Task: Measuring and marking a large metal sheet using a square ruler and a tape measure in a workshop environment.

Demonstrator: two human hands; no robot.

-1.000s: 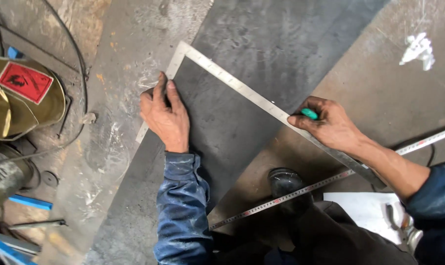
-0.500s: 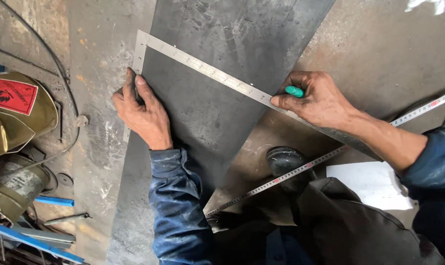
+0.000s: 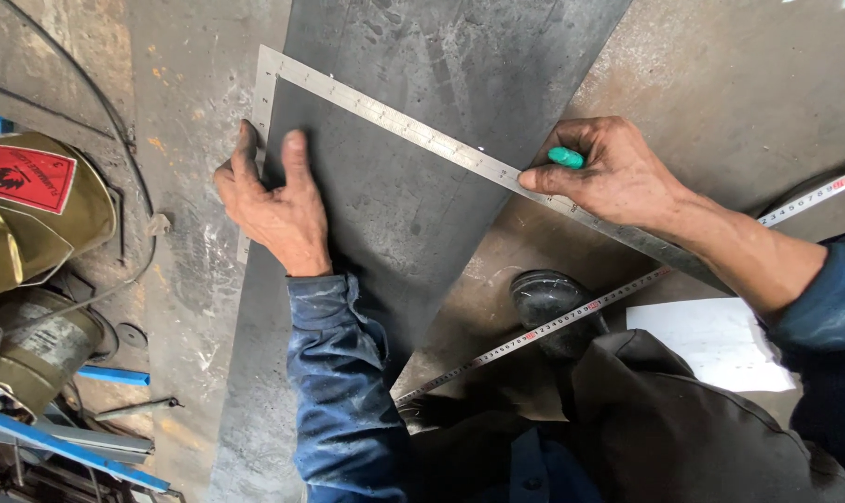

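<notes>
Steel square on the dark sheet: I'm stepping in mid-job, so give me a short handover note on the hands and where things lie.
Left hand presses flat on the steel square at its short leg.
Right hand grips a green marker, tip at the square's long edge.
The square lies across the dark steel sheet.
A tape measure stretches over the floor below.
No drawn line is visible along the edge yet; marking appears left.

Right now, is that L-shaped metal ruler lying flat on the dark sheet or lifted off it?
Flat. The steel square lies flush on the dark metal sheet, the left hand pressing its short arm and the right hand its long arm.
</notes>
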